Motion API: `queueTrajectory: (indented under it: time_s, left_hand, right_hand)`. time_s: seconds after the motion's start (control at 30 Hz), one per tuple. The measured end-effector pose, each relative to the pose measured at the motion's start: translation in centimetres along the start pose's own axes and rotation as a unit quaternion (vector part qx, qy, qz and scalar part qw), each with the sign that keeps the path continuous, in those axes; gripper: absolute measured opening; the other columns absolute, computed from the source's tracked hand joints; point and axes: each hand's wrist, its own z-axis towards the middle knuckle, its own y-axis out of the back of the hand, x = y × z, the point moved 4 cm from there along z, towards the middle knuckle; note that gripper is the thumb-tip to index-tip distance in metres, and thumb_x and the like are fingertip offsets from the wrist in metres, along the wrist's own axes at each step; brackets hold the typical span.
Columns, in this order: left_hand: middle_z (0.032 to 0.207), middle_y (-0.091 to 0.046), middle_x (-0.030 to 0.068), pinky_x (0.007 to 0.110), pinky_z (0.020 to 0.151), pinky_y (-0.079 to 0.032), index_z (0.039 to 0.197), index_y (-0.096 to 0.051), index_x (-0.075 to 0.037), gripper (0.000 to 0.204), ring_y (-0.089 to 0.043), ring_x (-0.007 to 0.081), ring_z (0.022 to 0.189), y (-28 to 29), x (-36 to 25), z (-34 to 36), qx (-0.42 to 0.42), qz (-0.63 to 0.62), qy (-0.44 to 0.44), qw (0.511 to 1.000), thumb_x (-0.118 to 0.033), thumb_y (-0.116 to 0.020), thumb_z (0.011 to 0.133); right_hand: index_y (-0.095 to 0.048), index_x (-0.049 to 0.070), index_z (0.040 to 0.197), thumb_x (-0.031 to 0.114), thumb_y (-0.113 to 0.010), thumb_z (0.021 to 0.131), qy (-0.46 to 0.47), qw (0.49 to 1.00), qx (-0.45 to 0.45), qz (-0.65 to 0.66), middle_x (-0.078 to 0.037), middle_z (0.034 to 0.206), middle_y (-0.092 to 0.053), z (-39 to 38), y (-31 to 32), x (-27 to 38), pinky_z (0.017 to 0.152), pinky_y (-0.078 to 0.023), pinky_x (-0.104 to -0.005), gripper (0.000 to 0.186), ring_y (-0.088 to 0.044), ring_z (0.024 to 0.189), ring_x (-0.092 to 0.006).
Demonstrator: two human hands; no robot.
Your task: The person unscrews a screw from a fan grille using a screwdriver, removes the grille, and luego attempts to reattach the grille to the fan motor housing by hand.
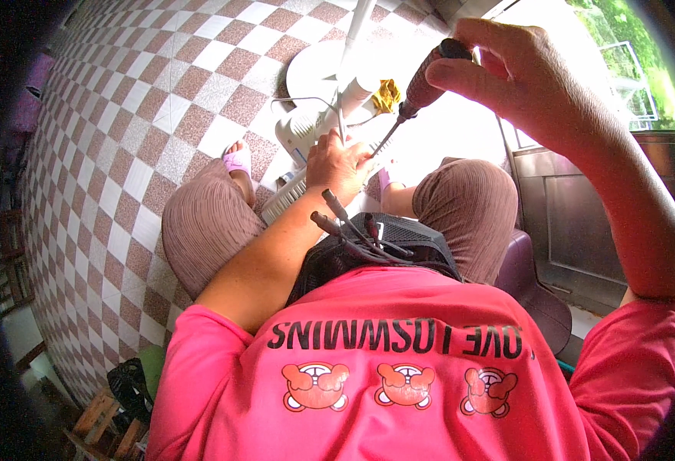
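My right hand (499,65) is raised, fingers and thumb wrapped round the dark handle of a screwdriver (422,88). Its thin metal shaft slants down to the left, and the tip ends beside the fingers of my left hand (337,167). That hand is closed against a white plastic appliance (297,131) with ribbed slots, standing between my knees. What lies under its fingertips is hidden, so I cannot tell whether the tip sits in a screw. A thin grey cable loops past the appliance near my left hand.
A white pole (358,31) rises behind the appliance, beside a round white disc (314,73). Crumpled yellow material (386,97) lies just beyond. Brown and white checked tiles (161,92) cover the floor at left. A metal-panelled door (583,207) stands at right, near a purple stool (537,288).
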Motion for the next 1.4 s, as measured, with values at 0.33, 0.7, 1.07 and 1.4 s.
queueTrajectory:
  time_s: [0.33,0.7,1.07,1.4]
  left_hand:
    - [0.104,-0.051,0.0119,0.042,0.087,-0.043,0.091,-0.066,-0.014,0.017,-0.050,0.0294,0.100,-0.4,0.3,-0.2,0.109,-0.007,0.046,0.993,-0.029,-0.066,0.081]
    - [0.106,-0.051,0.0099,0.041,0.090,-0.041,0.091,-0.067,-0.016,0.015,-0.050,0.0277,0.103,-0.4,0.5,-0.5,0.097,-0.007,0.035,0.995,-0.026,-0.067,0.080]
    - [0.105,-0.051,0.0090,0.040,0.089,-0.042,0.090,-0.069,-0.019,0.012,-0.051,0.0267,0.102,-0.8,1.1,-0.2,0.118,-0.044,0.069,0.990,-0.023,-0.068,0.078]
    - [0.104,-0.051,0.0088,0.040,0.088,-0.043,0.091,-0.068,-0.018,0.013,-0.050,0.0271,0.101,-0.5,0.9,-0.1,0.112,-0.050,0.063,0.990,-0.023,-0.068,0.079]
  right_hand:
    - [-0.045,0.003,0.075,0.011,-0.060,0.090,-0.145,0.978,0.054,0.141,-0.011,0.079,-0.067,0.8,1.7,3.2,0.058,-0.051,-0.0295,0.022,-0.069,0.086,-0.0192]
    - [-0.044,0.001,0.081,-0.007,-0.051,0.087,0.117,0.985,0.026,0.122,-0.008,0.075,-0.057,1.0,0.3,1.0,0.065,-0.053,-0.0329,0.013,-0.064,0.080,-0.0195]
    - [-0.046,0.002,0.082,0.001,-0.057,0.085,0.100,0.987,0.001,0.124,-0.009,0.076,-0.055,-0.7,1.2,3.1,0.065,-0.050,-0.0355,0.011,-0.059,0.071,-0.0221]
    - [-0.055,0.001,0.082,0.017,-0.061,0.089,0.016,0.991,-0.023,0.132,-0.010,0.072,-0.067,0.2,-1.8,-1.9,0.062,-0.055,-0.0264,0.018,-0.070,0.076,-0.0175]
